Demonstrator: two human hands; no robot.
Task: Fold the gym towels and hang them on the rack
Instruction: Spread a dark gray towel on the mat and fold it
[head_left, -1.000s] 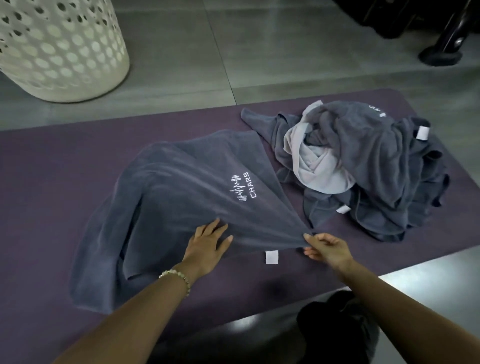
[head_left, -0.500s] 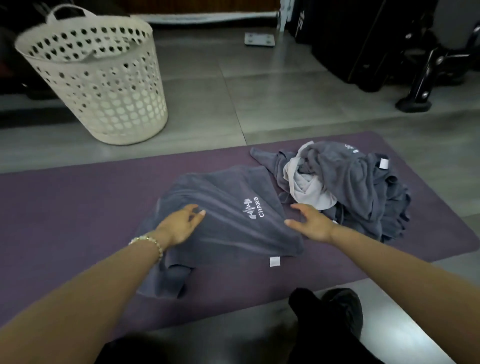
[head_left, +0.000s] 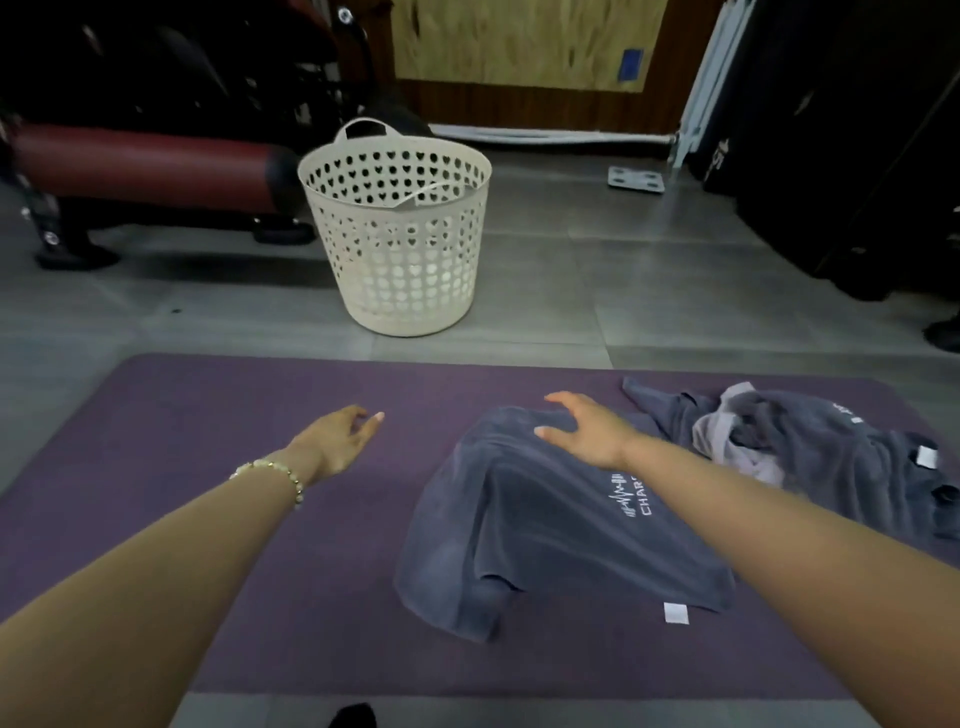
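Note:
A grey gym towel (head_left: 550, 530) with a white logo lies rumpled on the purple mat (head_left: 260, 415). My right hand (head_left: 587, 431) hovers with fingers spread over the towel's far edge; I cannot tell if it touches. My left hand (head_left: 340, 439), bracelet at the wrist, is out over the bare mat to the towel's left, fingers loosely curled, holding nothing. A heap of more grey towels and one pale one (head_left: 810, 447) sits at the mat's right end. No rack is in view.
A cream perforated laundry basket (head_left: 400, 244) stands on the grey floor beyond the mat. A red padded bench (head_left: 145, 166) and dark gym equipment (head_left: 841, 156) line the back. A small scale (head_left: 636, 179) lies on the floor.
My view has lifted and turned left. My left hand has come off the towel and moved left over the bare mat. My right hand let go of the corner and reached to the towel's far edge.

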